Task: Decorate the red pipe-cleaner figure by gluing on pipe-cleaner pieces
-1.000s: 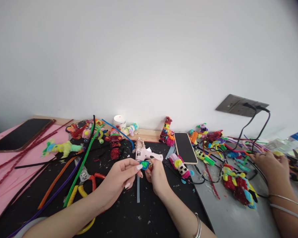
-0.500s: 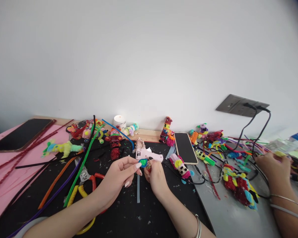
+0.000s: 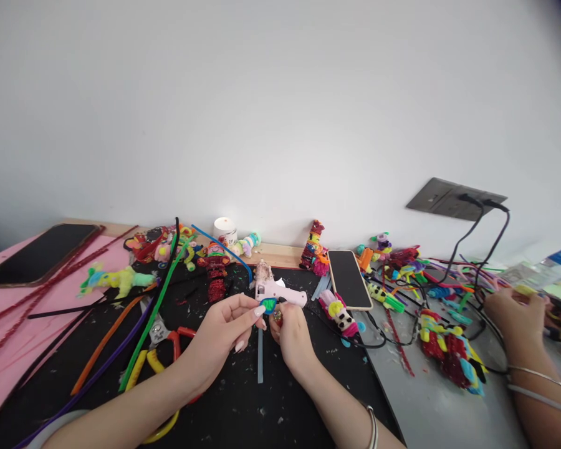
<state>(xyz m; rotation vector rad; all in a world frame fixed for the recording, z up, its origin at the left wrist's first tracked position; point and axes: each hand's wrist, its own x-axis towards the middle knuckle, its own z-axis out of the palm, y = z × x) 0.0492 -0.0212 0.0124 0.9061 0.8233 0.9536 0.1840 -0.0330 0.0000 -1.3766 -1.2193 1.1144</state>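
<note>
Both hands meet over the black work mat [image 3: 243, 405], close in front of the chest, likely so the small piece stays steady and easy to see. The left hand [image 3: 222, 333] pinches a small blue-and-green fuzzy pipe-cleaner piece [image 3: 269, 305] between thumb and fingertips, lifted just off the mat. The right hand [image 3: 292, 333] is curled against it, fingers closed around a tiny red-and-yellow bit [image 3: 277, 317] that touches the piece from below. Just behind them lies a pink hot-glue gun [image 3: 278, 290], with a clear glue stick [image 3: 260, 355] beneath the hands. Red-handled pliers [image 3: 168, 337] rest left, beside long loose pipe cleaners [image 3: 152, 312]. At the far right, another person's hand [image 3: 514, 312] works among cables.
</note>
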